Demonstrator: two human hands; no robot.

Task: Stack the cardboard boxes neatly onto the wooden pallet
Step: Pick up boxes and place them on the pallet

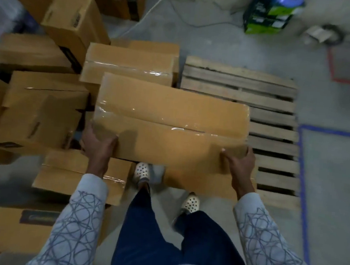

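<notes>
Concrete floor, slatted pallet, taped box

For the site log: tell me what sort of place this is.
Probably a warehouse or stockroom: taped cardboard boxes piled on a bare concrete floor, a wooden pallet, and blue tape lines marking floor zones.

Tan box; grey pallet; blue tape.

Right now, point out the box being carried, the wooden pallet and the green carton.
carried box (171,119): head view, taped top face.
wooden pallet (273,145): head view, bare slat near its middle.
green carton (266,19): head view, its near side panel.
</notes>
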